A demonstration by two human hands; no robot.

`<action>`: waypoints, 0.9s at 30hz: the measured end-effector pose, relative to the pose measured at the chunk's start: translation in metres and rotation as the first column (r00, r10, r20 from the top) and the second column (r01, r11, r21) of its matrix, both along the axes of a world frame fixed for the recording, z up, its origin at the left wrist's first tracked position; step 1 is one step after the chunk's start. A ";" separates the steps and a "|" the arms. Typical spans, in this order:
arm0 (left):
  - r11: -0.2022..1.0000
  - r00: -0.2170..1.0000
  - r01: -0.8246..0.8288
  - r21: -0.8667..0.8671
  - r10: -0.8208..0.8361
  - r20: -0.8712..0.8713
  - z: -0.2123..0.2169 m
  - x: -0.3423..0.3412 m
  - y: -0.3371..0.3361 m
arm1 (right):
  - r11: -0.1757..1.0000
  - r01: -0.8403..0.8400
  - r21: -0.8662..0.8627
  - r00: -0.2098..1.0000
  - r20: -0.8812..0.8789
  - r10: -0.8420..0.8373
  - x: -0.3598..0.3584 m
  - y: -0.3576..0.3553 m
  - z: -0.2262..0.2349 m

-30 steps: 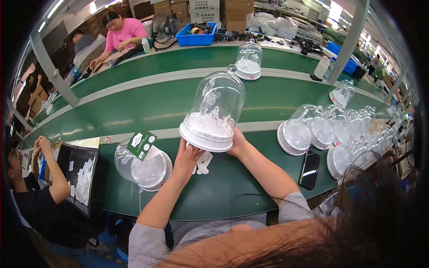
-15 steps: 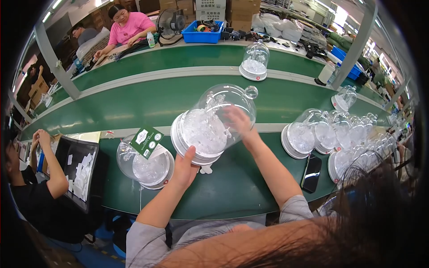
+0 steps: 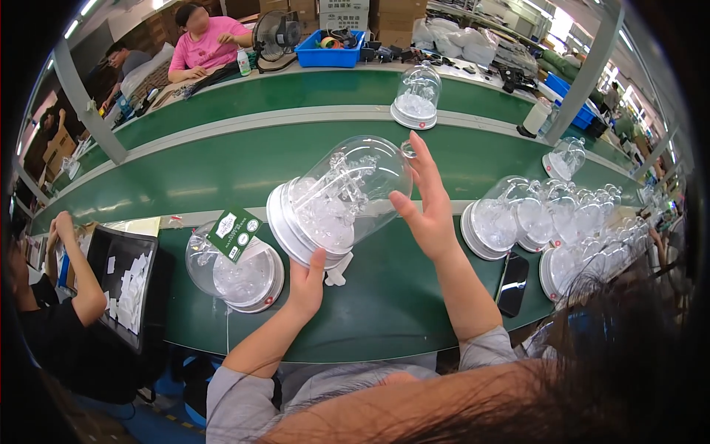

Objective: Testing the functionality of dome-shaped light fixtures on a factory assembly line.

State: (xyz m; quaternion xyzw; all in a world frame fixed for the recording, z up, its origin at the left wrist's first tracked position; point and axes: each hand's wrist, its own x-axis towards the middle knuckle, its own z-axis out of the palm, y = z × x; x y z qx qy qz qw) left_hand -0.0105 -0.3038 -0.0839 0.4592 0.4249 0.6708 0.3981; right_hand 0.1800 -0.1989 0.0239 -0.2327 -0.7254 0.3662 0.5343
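Note:
A clear glass dome [image 3: 377,174] on a white round base, with clear branching figures inside, is tilted in front of me, its knob toward the upper right. My left hand [image 3: 307,285] grips the base from below, thumb on its near side. My right hand [image 3: 427,203] is beside the dome's upper end, fingers stretched out and thumb apart, close to the knob. Whether it touches the glass I cannot tell. On the bench to the left lies another dome [image 3: 248,277] on its side, with a green tag [image 3: 235,234] on it. Small white pieces [image 3: 336,272] lie below the held base.
Several more domes [image 3: 492,222] are crowded at the right, near a black phone [image 3: 512,285]. One dome [image 3: 416,96] stands upright at the far rail. A black tray [image 3: 111,285] with white slips is at the left, where a person [image 3: 78,281] sits. Another person [image 3: 207,48] works across the bench.
The right hand has moved up toward the knob, its fingers now spread upward and no longer blurred. The held dome has turned and shifted slightly left.

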 end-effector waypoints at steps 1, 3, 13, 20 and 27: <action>0.998 0.991 -0.042 0.036 0.046 -0.124 0.002 0.001 -0.002 | 1.000 -0.001 0.000 1.000 -0.001 0.001 -0.001 -0.001 0.000; 0.967 0.998 0.031 0.252 -0.019 -0.052 -0.013 -0.003 0.009 | 0.999 0.025 0.043 0.999 0.044 -0.027 -0.003 -0.002 0.002; 0.976 0.950 -0.048 0.214 0.110 -0.291 0.012 0.005 -0.005 | 0.977 0.144 0.155 0.968 0.182 -0.172 -0.004 -0.015 0.006; 0.972 0.941 -0.055 0.229 0.127 -0.313 0.008 0.003 -0.006 | 0.975 0.129 0.178 0.969 0.185 -0.162 -0.003 -0.013 0.007; 0.970 0.919 -0.050 0.237 0.138 -0.370 0.000 0.001 -0.003 | 0.990 0.044 0.132 0.981 0.180 -0.067 0.002 -0.001 0.001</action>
